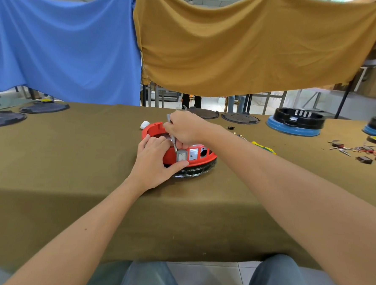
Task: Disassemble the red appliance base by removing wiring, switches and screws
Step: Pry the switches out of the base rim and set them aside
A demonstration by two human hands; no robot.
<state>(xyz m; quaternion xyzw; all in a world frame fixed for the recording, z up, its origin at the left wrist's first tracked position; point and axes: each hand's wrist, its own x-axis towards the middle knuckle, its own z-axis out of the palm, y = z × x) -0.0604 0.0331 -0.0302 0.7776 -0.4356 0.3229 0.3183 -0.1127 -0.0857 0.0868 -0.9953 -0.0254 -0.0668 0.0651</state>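
Observation:
The red appliance base [155, 129] sits on the olive table [71, 157], tilted on a black ring underneath. A grey rocker switch [181, 156] is set in its near wall, beside several empty rectangular openings [193, 154]. My left hand [155, 162] grips the base's near rim, thumb under the switch. My right hand [184, 129] holds a slim grey metal tool [172, 132] whose tip meets the top of the switch.
A yellow-handled screwdriver [263, 147] lies right of the base. Removed switches and wires [362, 153] lie at the far right. Black bases on blue rings [294, 123] and dark round plates [44, 107] line the table's back. A white piece [144, 124] lies behind the base.

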